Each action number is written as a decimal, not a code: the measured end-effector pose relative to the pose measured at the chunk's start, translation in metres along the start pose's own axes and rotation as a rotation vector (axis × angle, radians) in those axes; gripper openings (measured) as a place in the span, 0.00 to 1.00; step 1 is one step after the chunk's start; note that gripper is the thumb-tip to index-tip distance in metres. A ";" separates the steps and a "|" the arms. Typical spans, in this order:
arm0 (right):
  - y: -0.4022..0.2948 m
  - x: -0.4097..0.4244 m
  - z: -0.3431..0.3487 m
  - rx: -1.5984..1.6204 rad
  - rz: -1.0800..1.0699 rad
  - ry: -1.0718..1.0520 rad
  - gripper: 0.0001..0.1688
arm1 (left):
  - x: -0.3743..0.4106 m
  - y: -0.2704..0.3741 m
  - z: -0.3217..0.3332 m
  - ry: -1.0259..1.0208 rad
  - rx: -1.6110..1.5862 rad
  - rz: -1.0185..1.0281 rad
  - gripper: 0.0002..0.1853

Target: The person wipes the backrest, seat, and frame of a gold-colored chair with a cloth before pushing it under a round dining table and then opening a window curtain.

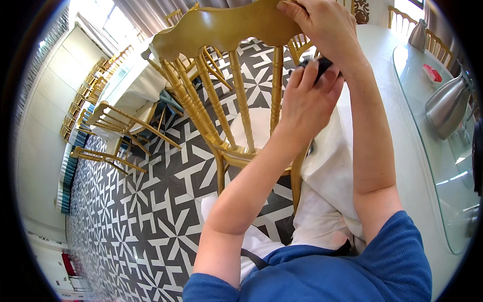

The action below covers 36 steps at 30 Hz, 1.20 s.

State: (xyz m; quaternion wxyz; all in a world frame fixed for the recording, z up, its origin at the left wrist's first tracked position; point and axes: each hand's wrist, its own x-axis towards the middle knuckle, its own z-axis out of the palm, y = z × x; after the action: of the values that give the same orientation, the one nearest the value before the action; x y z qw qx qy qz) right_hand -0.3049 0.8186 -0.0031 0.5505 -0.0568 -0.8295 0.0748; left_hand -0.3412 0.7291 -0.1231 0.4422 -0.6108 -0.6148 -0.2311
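Observation:
A gold-painted wooden chair [226, 30] stands before me, its curved top rail and turned spindles facing me. My right hand [330, 28] rests on the right end of the top rail, its thumb over the front face. Just below it, my left hand [309, 100] is closed around a dark, cloth-like item [320, 70] at the right side of the backrest. My fingers hide most of that item, and the motion there is slightly blurred. A pale seat [247, 126] shows between the spindles.
To my right is a table with a white tablecloth [409, 158], a glass turntable [422, 113], a steel jug [447, 107] and a red-and-white packet [432, 73]. More gold chairs [124, 120] surround another table [130, 88] at left. Patterned tile floor [151, 211] lies between.

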 end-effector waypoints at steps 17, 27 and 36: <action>-0.012 0.002 -0.006 -0.027 0.041 -0.039 0.16 | -0.221 0.048 -0.026 -0.401 -0.226 -0.248 0.12; 0.054 0.001 0.009 -0.164 -0.008 -0.076 0.23 | -0.267 -0.098 -0.081 0.092 0.016 -1.009 0.24; 0.040 -0.003 0.029 -0.130 -0.055 0.002 0.25 | -0.326 -0.162 -0.014 0.157 -0.205 -1.280 0.24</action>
State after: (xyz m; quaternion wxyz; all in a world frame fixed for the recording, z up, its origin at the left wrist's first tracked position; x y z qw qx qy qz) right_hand -0.3300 0.8555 -0.0241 0.5483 -0.0698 -0.8334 0.0054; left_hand -0.5367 0.5154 -0.3434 0.2005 -0.1444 -0.7977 -0.5501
